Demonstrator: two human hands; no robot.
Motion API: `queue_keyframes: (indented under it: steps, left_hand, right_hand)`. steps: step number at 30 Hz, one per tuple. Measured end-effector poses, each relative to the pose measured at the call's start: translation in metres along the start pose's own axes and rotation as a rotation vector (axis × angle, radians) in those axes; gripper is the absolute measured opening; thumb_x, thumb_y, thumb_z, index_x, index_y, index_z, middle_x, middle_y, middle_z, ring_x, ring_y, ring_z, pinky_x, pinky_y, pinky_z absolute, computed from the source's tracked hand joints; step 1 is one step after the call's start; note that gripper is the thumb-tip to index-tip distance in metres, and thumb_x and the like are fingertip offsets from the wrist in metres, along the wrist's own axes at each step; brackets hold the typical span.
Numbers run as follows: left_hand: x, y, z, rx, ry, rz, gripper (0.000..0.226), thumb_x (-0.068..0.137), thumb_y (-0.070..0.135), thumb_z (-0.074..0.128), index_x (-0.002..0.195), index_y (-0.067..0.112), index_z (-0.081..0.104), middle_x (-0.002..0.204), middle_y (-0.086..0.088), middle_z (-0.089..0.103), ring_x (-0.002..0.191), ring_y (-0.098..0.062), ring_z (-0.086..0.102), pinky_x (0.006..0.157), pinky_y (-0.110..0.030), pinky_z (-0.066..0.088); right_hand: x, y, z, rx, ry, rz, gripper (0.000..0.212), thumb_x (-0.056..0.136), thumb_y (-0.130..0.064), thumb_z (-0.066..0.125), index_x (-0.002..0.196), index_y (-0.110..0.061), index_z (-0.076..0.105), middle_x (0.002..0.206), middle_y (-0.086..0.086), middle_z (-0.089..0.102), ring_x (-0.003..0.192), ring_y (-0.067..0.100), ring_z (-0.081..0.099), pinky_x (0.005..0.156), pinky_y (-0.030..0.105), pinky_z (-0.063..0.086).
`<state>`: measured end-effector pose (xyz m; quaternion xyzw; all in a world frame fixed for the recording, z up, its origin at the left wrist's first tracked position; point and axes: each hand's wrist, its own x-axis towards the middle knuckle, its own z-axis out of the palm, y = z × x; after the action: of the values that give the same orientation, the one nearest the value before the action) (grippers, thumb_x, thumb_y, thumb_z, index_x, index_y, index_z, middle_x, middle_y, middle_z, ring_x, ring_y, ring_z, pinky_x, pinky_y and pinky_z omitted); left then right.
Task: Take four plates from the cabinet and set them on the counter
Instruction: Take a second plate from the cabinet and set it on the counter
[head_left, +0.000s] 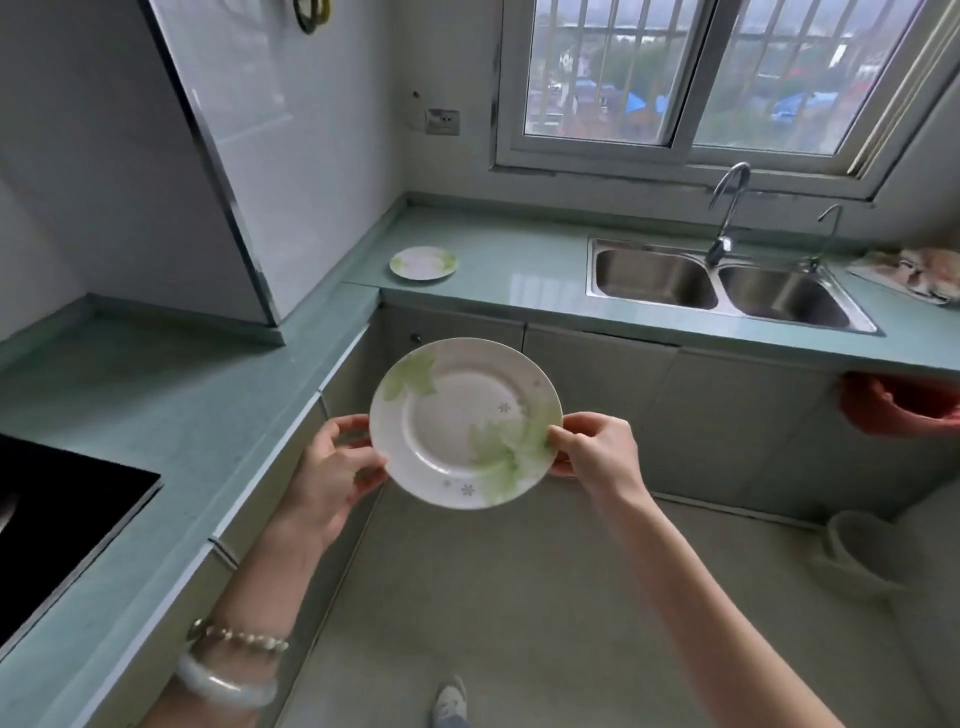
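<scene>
My left hand and right hand each pinch an opposite edge of a white plate with green leaves, thumbs on its rim, holding it above the floor. Farther off, a second plate lies flat on the green bench near the corner, well left of the sink.

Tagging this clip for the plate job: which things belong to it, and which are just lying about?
Job: held plate, left hand, right hand, second plate, counter.
Lying about: sink, faucet, cloth, cooktop, orange bag.
</scene>
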<state>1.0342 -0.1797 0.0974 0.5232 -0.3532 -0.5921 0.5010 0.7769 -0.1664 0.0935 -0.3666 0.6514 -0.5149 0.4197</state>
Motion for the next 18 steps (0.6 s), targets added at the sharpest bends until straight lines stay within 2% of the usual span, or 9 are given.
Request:
queue_keyframes:
  steps: [7, 11, 18]
  left_hand:
    - [0.138, 0.049, 0.035, 0.040, -0.070, -0.012, 0.040, 0.082, -0.016, 0.052, 0.111, 0.010, 0.054, 0.104, -0.012, 0.063, 0.094, -0.026, 0.063, 0.073, -0.031, 0.054]
    - [0.199, 0.060, 0.051, 0.051, -0.098, -0.041, 0.041, 0.083, -0.016, 0.051, 0.117, 0.007, 0.051, 0.105, -0.013, 0.063, 0.095, -0.026, 0.063, 0.072, -0.030, 0.054]
    - [0.320, 0.063, 0.079, 0.049, -0.054, -0.077, 0.043, 0.083, -0.015, 0.052, 0.120, 0.006, 0.051, 0.105, -0.014, 0.063, 0.094, -0.024, 0.062, 0.071, -0.029, 0.052]
  right_hand:
    - [0.119, -0.033, 0.037, -0.013, 0.114, -0.001, 0.010, 0.076, -0.001, 0.065, 0.069, -0.005, 0.071, 0.068, 0.012, 0.069, 0.059, 0.016, 0.067, 0.053, 0.023, 0.055]
    - [0.178, -0.041, 0.051, -0.022, 0.127, 0.031, 0.015, 0.078, -0.001, 0.065, 0.068, -0.011, 0.071, 0.070, 0.011, 0.070, 0.059, 0.015, 0.068, 0.053, 0.023, 0.056]
    - [0.307, -0.050, 0.080, -0.037, 0.102, 0.063, 0.007, 0.080, -0.001, 0.067, 0.081, -0.005, 0.073, 0.078, 0.013, 0.072, 0.068, 0.022, 0.071, 0.057, 0.028, 0.059]
